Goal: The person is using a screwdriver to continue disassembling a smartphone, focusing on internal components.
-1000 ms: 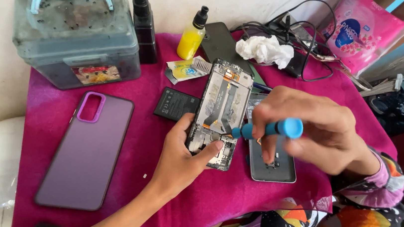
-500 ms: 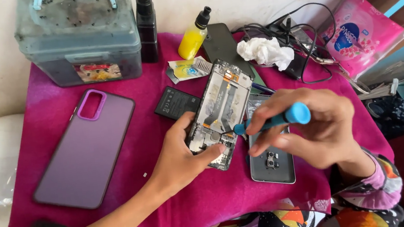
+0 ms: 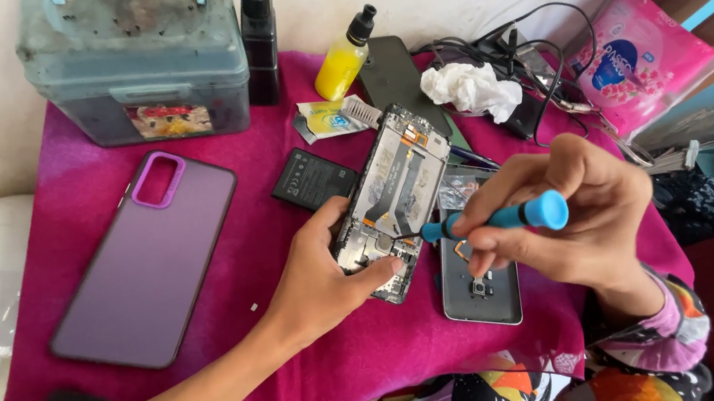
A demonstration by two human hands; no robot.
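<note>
An opened phone body (image 3: 397, 183) with bare circuit boards lies tilted on the magenta cloth (image 3: 88, 167). My left hand (image 3: 325, 270) grips its lower end, thumb across the bottom board. My right hand (image 3: 570, 209) holds a blue-handled screwdriver (image 3: 504, 216) nearly level, its thin tip touching the lower part of the phone body. Under my right hand lies a grey back cover (image 3: 479, 289) with its inner side up.
A purple phone case (image 3: 147, 262) lies at left, a black battery (image 3: 313, 178) beside the phone body. At the back stand a grey plastic toolbox (image 3: 135, 65), a dark bottle (image 3: 259, 43) and a yellow squeeze bottle (image 3: 342, 56). A crumpled tissue (image 3: 469, 87), cables and a pink packet (image 3: 647, 59) are at right.
The screwdriver has swung from pointing away to lying level, and its tip has come down onto the lower board. My left hand keeps its grip on the phone body.
</note>
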